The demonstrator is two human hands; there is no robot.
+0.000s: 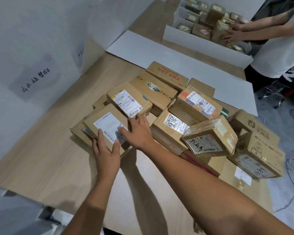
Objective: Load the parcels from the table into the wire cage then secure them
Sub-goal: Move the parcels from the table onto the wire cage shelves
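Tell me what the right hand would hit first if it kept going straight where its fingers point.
Probably the labelled box just beyond: the right hand points up-left, its fingertips already at that box's near edge. Depth is hard to judge, so it might slide over the top.

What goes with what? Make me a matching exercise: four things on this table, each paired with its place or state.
1. left hand
2. right hand
3. tilted parcel
4. red-printed parcel

A. far end of the pile
B. leaning, black handwriting on its label
C. fingers over the near edge of the nearest labelled parcel
D. spread between two labelled parcels

Pairs: 1-C, 2-D, 3-B, 4-A
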